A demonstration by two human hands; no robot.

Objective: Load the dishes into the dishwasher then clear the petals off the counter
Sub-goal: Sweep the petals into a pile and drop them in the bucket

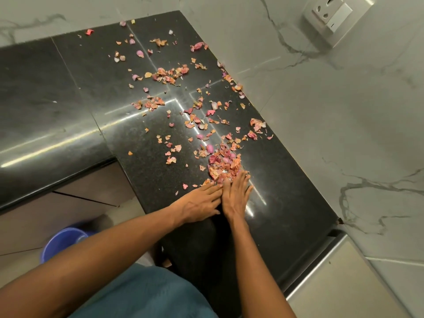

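Pink and orange dried petals [174, 75] lie scattered over the black granite counter [146, 161], from the far corner down to my hands. A denser heap of petals [224, 162] sits just beyond my fingertips. My left hand [197, 204] lies flat on the counter with straight fingers that touch the heap's near edge. My right hand [235, 193] lies flat beside it, side by side and touching it, fingertips in the petals. No dishes or dishwasher are in view.
White marble wall tiles [321, 111] close the counter at the back and right, with a socket plate [336, 16] high on the right wall. A blue bucket [62, 243] stands on the floor below the counter's left edge.
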